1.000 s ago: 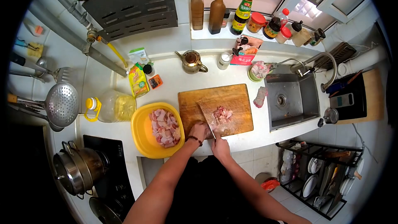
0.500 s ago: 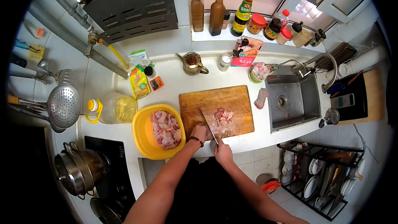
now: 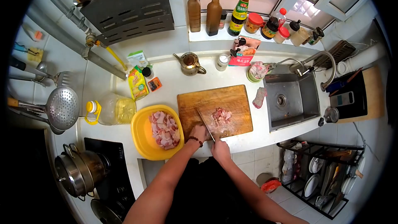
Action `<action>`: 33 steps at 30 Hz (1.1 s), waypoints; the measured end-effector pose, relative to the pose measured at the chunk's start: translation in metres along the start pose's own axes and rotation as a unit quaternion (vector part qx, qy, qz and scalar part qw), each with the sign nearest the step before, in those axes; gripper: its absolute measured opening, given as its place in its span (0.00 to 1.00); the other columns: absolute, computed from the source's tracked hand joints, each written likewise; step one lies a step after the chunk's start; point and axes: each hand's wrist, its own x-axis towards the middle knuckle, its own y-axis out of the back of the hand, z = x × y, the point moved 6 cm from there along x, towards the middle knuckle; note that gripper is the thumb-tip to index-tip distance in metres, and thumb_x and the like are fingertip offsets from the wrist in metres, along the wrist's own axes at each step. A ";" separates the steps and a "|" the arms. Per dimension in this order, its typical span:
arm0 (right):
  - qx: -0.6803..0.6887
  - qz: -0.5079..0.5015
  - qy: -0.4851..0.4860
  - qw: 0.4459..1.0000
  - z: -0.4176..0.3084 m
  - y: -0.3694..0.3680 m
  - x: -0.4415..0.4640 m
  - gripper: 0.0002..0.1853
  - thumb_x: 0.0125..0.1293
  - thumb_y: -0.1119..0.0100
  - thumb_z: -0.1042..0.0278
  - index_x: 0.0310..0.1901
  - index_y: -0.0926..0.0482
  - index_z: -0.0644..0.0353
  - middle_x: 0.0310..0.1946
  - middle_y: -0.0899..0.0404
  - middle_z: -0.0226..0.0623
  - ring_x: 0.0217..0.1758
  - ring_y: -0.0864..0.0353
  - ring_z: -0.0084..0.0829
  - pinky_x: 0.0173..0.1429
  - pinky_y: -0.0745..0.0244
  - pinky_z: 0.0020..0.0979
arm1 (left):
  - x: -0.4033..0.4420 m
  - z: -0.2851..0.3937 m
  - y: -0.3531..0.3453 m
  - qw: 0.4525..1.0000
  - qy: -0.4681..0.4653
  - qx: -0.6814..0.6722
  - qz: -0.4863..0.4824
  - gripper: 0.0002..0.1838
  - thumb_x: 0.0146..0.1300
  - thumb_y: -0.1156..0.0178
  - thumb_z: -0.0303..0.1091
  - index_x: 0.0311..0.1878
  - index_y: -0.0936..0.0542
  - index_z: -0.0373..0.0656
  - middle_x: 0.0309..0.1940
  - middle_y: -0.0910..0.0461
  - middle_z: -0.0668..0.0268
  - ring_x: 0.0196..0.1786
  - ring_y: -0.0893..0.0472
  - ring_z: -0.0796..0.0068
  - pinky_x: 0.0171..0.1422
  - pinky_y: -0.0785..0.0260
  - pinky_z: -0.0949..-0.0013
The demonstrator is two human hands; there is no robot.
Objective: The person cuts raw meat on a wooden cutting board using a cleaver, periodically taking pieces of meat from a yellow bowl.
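My right hand (image 3: 220, 150) is wrapped round the handle of a kitchen knife (image 3: 206, 123) at the near edge of a wooden cutting board (image 3: 232, 95). The blade slants across the board, its tip pointing away and to the left. Close against the blade's left side, my left hand (image 3: 198, 133), with a beaded bracelet at the wrist, presses down with curled fingers; what lies under them is hidden. Chopped raw meat (image 3: 222, 116) sits in a small heap right of the blade. Left of the board, a yellow basin (image 3: 139, 141) holds larger pieces of raw meat (image 3: 165, 130).
An oil jug (image 3: 116, 108) stands behind the basin, a metal teapot (image 3: 190, 64) behind the board. To the right are a grey cloth (image 3: 260, 98) and a steel sink (image 3: 295, 119). A pot (image 3: 81, 170) sits by the stove at left. Sauce bottles (image 3: 239, 14) line the windowsill.
The view has shifted slightly, so the counter items appear a little further left. Both hands and the knife keep nearly the same place on the board.
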 end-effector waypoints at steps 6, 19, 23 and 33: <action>0.000 0.009 0.008 1.000 -0.004 0.002 0.005 0.20 0.65 0.43 0.71 0.58 0.24 0.59 0.27 0.18 0.63 0.31 0.17 0.64 0.41 0.21 0.62 | 0.001 0.001 0.001 0.999 -0.013 -0.027 0.040 0.10 0.53 0.34 0.25 0.39 0.16 0.37 0.41 0.17 0.47 0.46 0.18 0.43 0.52 0.23 0.51; -0.023 -0.007 0.014 1.000 0.003 0.005 -0.002 0.19 0.65 0.43 0.71 0.58 0.23 0.58 0.27 0.18 0.62 0.31 0.16 0.63 0.40 0.21 0.61 | -0.008 0.015 0.020 0.997 -0.029 -0.056 0.041 0.10 0.54 0.34 0.26 0.41 0.16 0.38 0.40 0.17 0.47 0.44 0.17 0.44 0.48 0.21 0.52; -0.037 -0.054 -0.006 0.998 0.012 0.007 -0.012 0.19 0.65 0.42 0.68 0.56 0.25 0.64 0.29 0.17 0.62 0.35 0.15 0.62 0.44 0.19 0.59 | -0.002 -0.003 -0.001 0.999 -0.028 0.016 0.023 0.11 0.54 0.33 0.27 0.41 0.16 0.36 0.41 0.17 0.47 0.44 0.17 0.44 0.49 0.21 0.52; -0.030 -0.046 0.002 0.998 0.017 0.006 -0.013 0.19 0.65 0.43 0.69 0.57 0.24 0.62 0.29 0.17 0.61 0.35 0.15 0.62 0.43 0.19 0.59 | -0.004 0.002 0.004 1.000 -0.004 0.022 0.003 0.11 0.54 0.34 0.26 0.42 0.15 0.36 0.44 0.17 0.46 0.47 0.17 0.42 0.53 0.21 0.52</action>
